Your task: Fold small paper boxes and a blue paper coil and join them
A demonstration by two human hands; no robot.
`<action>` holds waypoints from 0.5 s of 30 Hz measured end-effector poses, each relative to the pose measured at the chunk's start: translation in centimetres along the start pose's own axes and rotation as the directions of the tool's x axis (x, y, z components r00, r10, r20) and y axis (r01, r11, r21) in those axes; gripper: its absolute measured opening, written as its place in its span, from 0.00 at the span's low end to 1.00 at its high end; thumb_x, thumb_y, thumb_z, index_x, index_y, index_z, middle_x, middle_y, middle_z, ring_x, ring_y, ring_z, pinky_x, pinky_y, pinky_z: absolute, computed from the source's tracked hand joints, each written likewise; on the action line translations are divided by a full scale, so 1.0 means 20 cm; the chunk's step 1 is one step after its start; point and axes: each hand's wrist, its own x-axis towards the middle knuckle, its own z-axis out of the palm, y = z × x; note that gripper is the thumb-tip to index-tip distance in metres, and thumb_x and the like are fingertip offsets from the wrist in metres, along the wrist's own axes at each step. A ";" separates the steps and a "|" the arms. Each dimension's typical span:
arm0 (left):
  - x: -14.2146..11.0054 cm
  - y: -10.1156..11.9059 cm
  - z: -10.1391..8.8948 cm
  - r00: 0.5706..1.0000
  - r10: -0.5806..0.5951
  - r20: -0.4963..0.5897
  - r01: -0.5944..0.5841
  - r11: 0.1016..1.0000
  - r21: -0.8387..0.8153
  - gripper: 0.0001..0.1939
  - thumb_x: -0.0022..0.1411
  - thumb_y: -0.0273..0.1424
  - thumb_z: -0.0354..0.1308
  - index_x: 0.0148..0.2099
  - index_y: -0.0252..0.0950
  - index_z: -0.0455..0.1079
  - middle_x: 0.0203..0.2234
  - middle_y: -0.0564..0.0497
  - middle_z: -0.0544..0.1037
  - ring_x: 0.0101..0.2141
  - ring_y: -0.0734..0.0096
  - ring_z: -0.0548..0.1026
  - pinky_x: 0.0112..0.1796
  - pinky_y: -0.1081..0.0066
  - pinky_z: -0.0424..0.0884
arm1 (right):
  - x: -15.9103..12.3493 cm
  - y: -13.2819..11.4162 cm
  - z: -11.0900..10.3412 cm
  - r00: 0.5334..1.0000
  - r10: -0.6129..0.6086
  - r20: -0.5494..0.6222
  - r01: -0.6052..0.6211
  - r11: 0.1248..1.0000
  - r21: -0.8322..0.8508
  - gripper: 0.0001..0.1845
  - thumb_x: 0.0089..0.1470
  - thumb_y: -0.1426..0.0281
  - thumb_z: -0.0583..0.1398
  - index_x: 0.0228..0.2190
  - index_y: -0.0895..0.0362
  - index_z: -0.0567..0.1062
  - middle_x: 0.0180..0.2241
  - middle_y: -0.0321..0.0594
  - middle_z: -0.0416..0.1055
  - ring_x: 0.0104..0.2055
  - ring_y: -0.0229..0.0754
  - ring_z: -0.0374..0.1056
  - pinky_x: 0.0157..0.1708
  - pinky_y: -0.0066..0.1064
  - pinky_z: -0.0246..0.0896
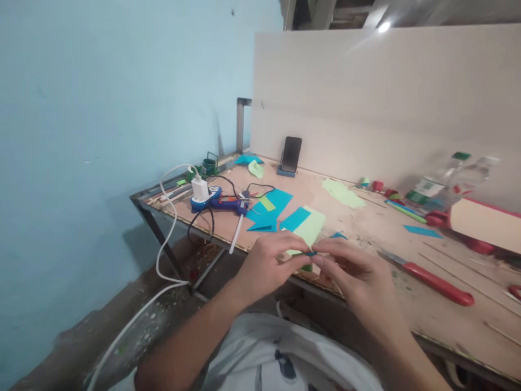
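Observation:
Near the table's front edge, my left hand (279, 255) and my right hand (354, 266) meet fingertip to fingertip. Between them both pinch a small blue piece of paper (311, 253), mostly covered by the fingers. Just beyond the hands lie a light green paper sheet (315, 220) and a blue paper strip (296, 219). A folded blue paper (262, 225) and a larger blue sheet (280, 200) are to their left. On the left side rests a blue glue gun (228, 205) with a white glue stick (236, 234) extending over the table edge.
A power strip (200, 202) holds a white charger (199, 188) with a hanging cable. A phone (291, 155) stands at the back. To the right are a red-handled knife (439, 283), thin sticks (464, 264), a green-capped bottle (433, 182) and a cream sheet (484, 222).

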 end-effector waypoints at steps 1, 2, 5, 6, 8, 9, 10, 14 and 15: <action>-0.01 0.00 -0.01 1.000 -0.013 -0.021 0.012 1.000 -0.008 0.02 0.65 0.29 0.68 0.37 0.39 0.82 0.36 0.46 0.86 0.40 0.60 0.84 0.45 0.65 0.76 | 0.00 -0.01 0.00 1.000 0.017 -0.001 -0.017 1.000 0.001 0.04 0.56 0.67 0.69 0.34 0.52 0.86 0.32 0.39 0.81 0.23 0.35 0.69 0.21 0.24 0.67; -0.01 0.01 -0.02 0.999 -0.033 -0.042 0.033 0.999 -0.016 0.02 0.65 0.30 0.68 0.38 0.39 0.82 0.36 0.47 0.86 0.40 0.60 0.83 0.45 0.66 0.76 | -0.01 -0.01 0.00 1.000 0.030 -0.002 -0.030 1.000 -0.002 0.04 0.56 0.66 0.70 0.34 0.52 0.86 0.31 0.39 0.80 0.22 0.35 0.68 0.20 0.25 0.66; -0.05 0.02 -0.05 0.985 -0.131 -0.113 0.122 0.989 -0.078 0.02 0.64 0.29 0.69 0.38 0.39 0.83 0.35 0.47 0.86 0.40 0.60 0.83 0.46 0.66 0.75 | -0.01 -0.02 0.00 0.999 0.049 0.015 -0.049 0.999 -0.024 0.07 0.55 0.63 0.69 0.34 0.53 0.86 0.25 0.37 0.77 0.22 0.37 0.68 0.21 0.26 0.65; -0.07 0.03 -0.07 0.976 -0.169 -0.139 0.152 0.981 -0.124 0.02 0.63 0.30 0.69 0.37 0.39 0.84 0.35 0.46 0.86 0.40 0.59 0.83 0.46 0.65 0.76 | -0.01 -0.01 0.01 0.998 0.062 0.027 -0.062 0.998 -0.033 0.08 0.56 0.62 0.68 0.34 0.53 0.86 0.23 0.36 0.76 0.22 0.38 0.69 0.22 0.27 0.65; -0.12 0.04 -0.11 0.955 -0.238 -0.178 0.192 0.951 -0.242 0.04 0.62 0.31 0.69 0.37 0.38 0.84 0.35 0.44 0.86 0.41 0.57 0.83 0.44 0.65 0.77 | 0.03 -0.01 0.05 0.992 0.114 0.062 -0.110 0.992 -0.065 0.12 0.58 0.60 0.66 0.34 0.55 0.85 0.20 0.35 0.74 0.22 0.39 0.69 0.22 0.28 0.64; -0.15 0.05 -0.14 0.945 -0.267 -0.190 0.204 0.933 -0.298 0.04 0.61 0.32 0.70 0.36 0.37 0.84 0.35 0.43 0.87 0.41 0.56 0.84 0.44 0.65 0.78 | 0.07 -0.01 0.08 0.985 0.146 0.092 -0.138 0.986 -0.091 0.13 0.59 0.59 0.65 0.35 0.56 0.85 0.20 0.36 0.74 0.21 0.39 0.68 0.22 0.29 0.63; -0.18 0.06 -0.17 0.938 -0.278 -0.206 0.199 0.920 -0.338 0.05 0.61 0.33 0.71 0.36 0.37 0.84 0.34 0.43 0.87 0.41 0.55 0.84 0.43 0.65 0.79 | 0.12 -0.01 0.12 0.977 0.174 0.124 -0.157 0.979 -0.131 0.14 0.60 0.60 0.65 0.36 0.57 0.85 0.21 0.37 0.76 0.21 0.39 0.68 0.22 0.29 0.62; -0.28 0.09 -0.34 0.893 -0.293 -0.340 0.189 0.933 -0.307 0.07 0.58 0.35 0.73 0.37 0.38 0.86 0.34 0.42 0.87 0.37 0.58 0.85 0.40 0.68 0.80 | 0.36 -0.03 0.37 0.940 0.154 0.305 -0.074 0.963 -0.258 0.07 0.61 0.70 0.63 0.34 0.57 0.83 0.39 0.45 0.83 0.38 0.44 0.76 0.42 0.34 0.68; -0.29 0.10 -0.39 0.875 -0.284 -0.392 0.181 0.943 -0.279 0.08 0.57 0.36 0.74 0.36 0.37 0.86 0.34 0.42 0.87 0.36 0.58 0.85 0.39 0.69 0.80 | 0.42 -0.04 0.45 0.937 0.152 0.315 -0.072 0.965 -0.251 0.05 0.59 0.72 0.64 0.32 0.57 0.83 0.38 0.45 0.83 0.42 0.45 0.76 0.45 0.34 0.68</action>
